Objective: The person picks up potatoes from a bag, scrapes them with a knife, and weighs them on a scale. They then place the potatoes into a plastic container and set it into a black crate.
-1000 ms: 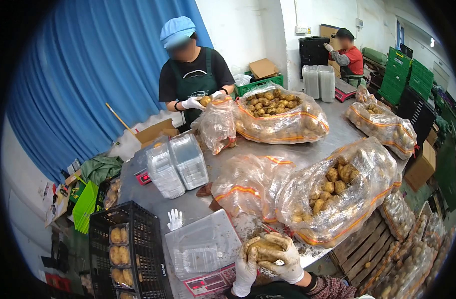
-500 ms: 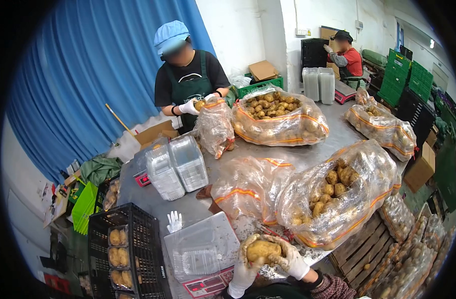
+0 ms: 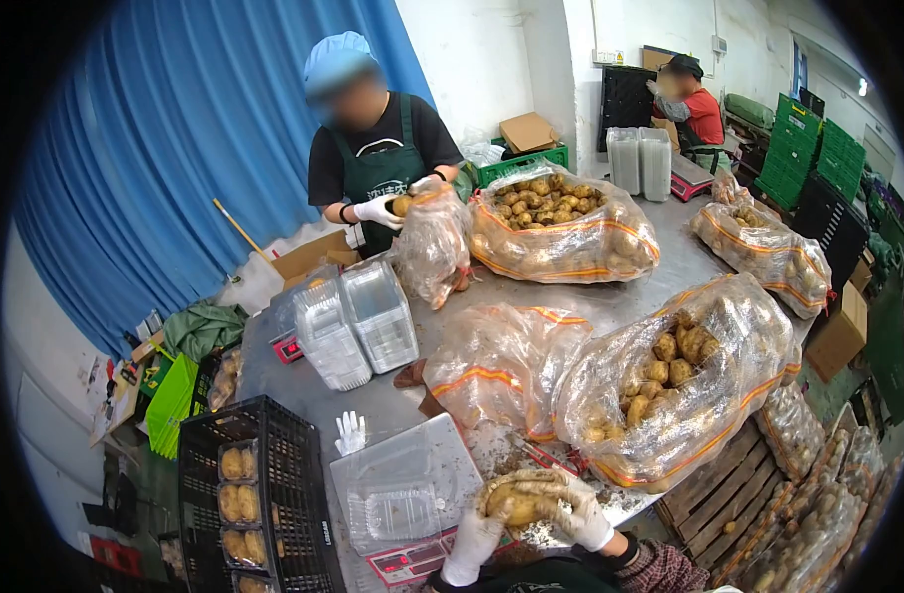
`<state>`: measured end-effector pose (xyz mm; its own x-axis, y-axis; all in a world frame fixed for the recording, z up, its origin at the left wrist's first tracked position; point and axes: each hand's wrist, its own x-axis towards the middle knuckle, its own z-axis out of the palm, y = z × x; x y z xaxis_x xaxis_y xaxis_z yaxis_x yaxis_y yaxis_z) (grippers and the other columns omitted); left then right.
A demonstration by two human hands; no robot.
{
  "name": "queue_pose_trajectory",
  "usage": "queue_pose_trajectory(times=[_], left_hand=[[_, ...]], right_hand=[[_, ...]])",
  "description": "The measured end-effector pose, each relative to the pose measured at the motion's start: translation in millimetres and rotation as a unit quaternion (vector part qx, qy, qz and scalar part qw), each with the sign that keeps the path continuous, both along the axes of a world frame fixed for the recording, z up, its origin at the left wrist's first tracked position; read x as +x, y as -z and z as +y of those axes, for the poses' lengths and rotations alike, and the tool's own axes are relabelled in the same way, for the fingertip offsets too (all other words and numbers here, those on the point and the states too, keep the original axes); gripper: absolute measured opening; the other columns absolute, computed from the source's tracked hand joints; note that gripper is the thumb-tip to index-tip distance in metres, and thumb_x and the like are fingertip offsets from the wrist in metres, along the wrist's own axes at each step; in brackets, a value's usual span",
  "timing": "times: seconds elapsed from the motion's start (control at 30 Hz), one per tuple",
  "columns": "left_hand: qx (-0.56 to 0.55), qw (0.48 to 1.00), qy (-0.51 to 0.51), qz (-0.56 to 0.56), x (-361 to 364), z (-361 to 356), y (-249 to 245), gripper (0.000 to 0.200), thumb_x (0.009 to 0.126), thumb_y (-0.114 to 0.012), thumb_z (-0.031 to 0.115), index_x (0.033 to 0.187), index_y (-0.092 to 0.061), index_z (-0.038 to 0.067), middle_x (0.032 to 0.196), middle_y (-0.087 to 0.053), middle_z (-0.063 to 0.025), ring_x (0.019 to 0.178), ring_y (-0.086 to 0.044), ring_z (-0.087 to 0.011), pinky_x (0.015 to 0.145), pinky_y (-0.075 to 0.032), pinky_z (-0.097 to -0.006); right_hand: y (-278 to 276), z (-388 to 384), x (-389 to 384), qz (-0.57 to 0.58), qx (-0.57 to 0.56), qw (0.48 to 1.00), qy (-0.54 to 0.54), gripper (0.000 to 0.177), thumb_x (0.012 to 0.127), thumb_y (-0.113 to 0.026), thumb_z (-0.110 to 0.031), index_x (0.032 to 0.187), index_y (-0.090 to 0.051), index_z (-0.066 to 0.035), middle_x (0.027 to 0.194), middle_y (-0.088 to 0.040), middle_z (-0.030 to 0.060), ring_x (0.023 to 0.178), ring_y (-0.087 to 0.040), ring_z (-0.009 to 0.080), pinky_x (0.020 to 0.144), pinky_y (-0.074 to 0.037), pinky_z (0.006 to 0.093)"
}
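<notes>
Both my hands wear soiled white gloves and are wrapped round one large potato [image 3: 516, 506] above the table's near edge. My left hand [image 3: 476, 539] grips its left side. On the right side, my right hand [image 3: 575, 509] curls its fingers over it. Just left of my hands, a clear plastic clamshell box [image 3: 392, 514] lies on a digital scale [image 3: 412, 561] with a red display. Beyond them are a crumpled clear bag [image 3: 501, 366] and a large open plastic bag of potatoes [image 3: 590, 395].
A black crate [image 3: 308, 494] with packed potato boxes stands at left. Stacked clear containers [image 3: 378, 316] and a white glove [image 3: 350, 433] lie nearby. Across the table, a co-worker [image 3: 383, 168] handles a potato and a bag. Another person [image 3: 699, 109] works far back. A wooden pallet [image 3: 724, 494] is at right.
My hands have turned the potato slightly, and my right fingers have shifted over its top. The co-worker's hands and bag have moved a little. The view has shifted slightly.
</notes>
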<state>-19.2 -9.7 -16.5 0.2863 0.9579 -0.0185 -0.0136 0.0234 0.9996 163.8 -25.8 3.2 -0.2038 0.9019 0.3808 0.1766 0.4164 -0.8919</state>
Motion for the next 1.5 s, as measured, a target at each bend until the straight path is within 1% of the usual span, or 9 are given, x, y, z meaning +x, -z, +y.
queue_pose_trajectory(times=[0.4, 0.63, 0.93, 1.0, 1.17, 1.3, 1.37, 1.4, 1.5], left_hand=[[0.019, 0.983, -0.18, 0.022, 6, -8, -3, 0.039, 0.099, -0.045, 0.029, 0.094, -0.069, -0.002, 0.093, -0.07, -0.0112, 0.08, -0.065, -0.0186, 0.075, -0.051, -0.031], [-0.015, 0.983, -0.068, -0.169, 21, -32, -1, 0.07, 0.084, -0.07, 0.015, 0.139, -0.03, 0.002, 0.131, -0.045, -0.012, 0.119, -0.046, -0.0183, 0.1, -0.039, -0.0292], [0.015, 0.995, -0.085, 0.049, -94, -32, 57, 0.083, 0.073, -0.076, 0.003, 0.142, -0.031, 0.011, 0.131, -0.047, -0.0093, 0.118, -0.049, -0.02, 0.098, -0.043, -0.0336], [0.223, 0.881, -0.158, 0.385, -115, -9, 11, 0.059, 0.075, -0.066, -0.002, 0.128, -0.042, 0.002, 0.126, -0.055, -0.0109, 0.111, -0.054, -0.0211, 0.095, -0.044, -0.0299], [0.293, 0.727, -0.073, 0.617, -170, 4, 43, 0.06, 0.076, -0.067, 0.007, 0.129, -0.04, 0.002, 0.129, -0.051, -0.0104, 0.119, -0.047, -0.0277, 0.106, -0.03, -0.0362], [0.253, 0.742, -0.151, 0.602, -164, 19, 90, 0.063, 0.076, -0.069, 0.014, 0.132, -0.041, 0.003, 0.13, -0.049, -0.0139, 0.12, -0.045, -0.0318, 0.106, -0.029, -0.0411], [0.081, 0.888, -0.2, 0.406, -174, 38, 140, 0.066, 0.076, -0.07, 0.021, 0.134, -0.044, 0.005, 0.133, -0.044, -0.0212, 0.121, -0.042, -0.0385, 0.106, -0.029, -0.0457], [0.218, 0.747, -0.218, 0.589, -134, 24, 72, 0.067, 0.074, -0.073, 0.025, 0.133, -0.046, 0.006, 0.135, -0.04, -0.0263, 0.122, -0.04, -0.0428, 0.105, -0.031, -0.0467], [0.207, 0.738, -0.241, 0.595, -112, 18, 47, 0.068, 0.072, -0.074, 0.027, 0.131, -0.048, 0.004, 0.139, -0.036, -0.0276, 0.123, -0.038, -0.0447, 0.105, -0.031, -0.0482]], right_hand=[[13, -14, -22, 0.069, -0.165, 0.984, -0.018, 0.065, 0.09, -0.05, -0.041, 0.137, -0.037, 0.003, 0.136, -0.045, 0.0202, 0.129, -0.042, 0.0311, 0.106, -0.032, 0.0369], [38, -15, -47, 0.223, -0.236, 0.945, 0.024, 0.057, 0.096, -0.045, -0.031, 0.138, -0.034, 0.004, 0.14, -0.041, 0.0205, 0.131, -0.038, 0.0256, 0.107, -0.03, 0.0349], [19, -4, -45, -0.189, 0.039, 0.975, 0.111, 0.016, 0.084, -0.065, -0.021, 0.089, -0.069, -0.007, 0.069, -0.065, 0.009, 0.059, -0.064, 0.0254, 0.053, -0.05, 0.0341], [21, 4, -17, -0.239, 0.06, 0.962, 0.113, 0.017, 0.083, -0.066, -0.025, 0.085, -0.068, -0.008, 0.065, -0.063, 0.0078, 0.055, -0.061, 0.0271, 0.049, -0.047, 0.0357], [-21, 36, 91, -0.418, 0.057, 0.88, 0.217, 0.02, 0.078, -0.066, -0.025, 0.092, -0.066, -0.01, 0.076, -0.064, 0.0151, 0.07, -0.063, 0.0315, 0.057, -0.049, 0.0409], [29, 109, 198, -0.661, -0.137, 0.73, 0.109, 0.028, 0.078, -0.06, -0.021, 0.103, -0.067, -0.01, 0.088, -0.066, 0.0142, 0.082, -0.064, 0.0305, 0.071, -0.051, 0.0413], [37, 138, 223, -0.734, -0.18, 0.652, -0.057, 0.025, 0.078, -0.058, -0.024, 0.093, -0.07, -0.007, 0.093, -0.067, 0.0156, 0.088, -0.064, 0.0316, 0.074, -0.051, 0.0409], [51, 151, 228, -0.713, -0.215, 0.665, -0.055, 0.025, 0.078, -0.057, -0.023, 0.089, -0.071, -0.004, 0.099, -0.067, 0.0177, 0.093, -0.064, 0.0316, 0.076, -0.05, 0.0402], [58, 166, 224, -0.729, -0.193, 0.653, -0.069, 0.025, 0.08, -0.054, -0.016, 0.092, -0.069, 0.001, 0.101, -0.066, 0.0196, 0.098, -0.063, 0.0329, 0.078, -0.049, 0.0423]])
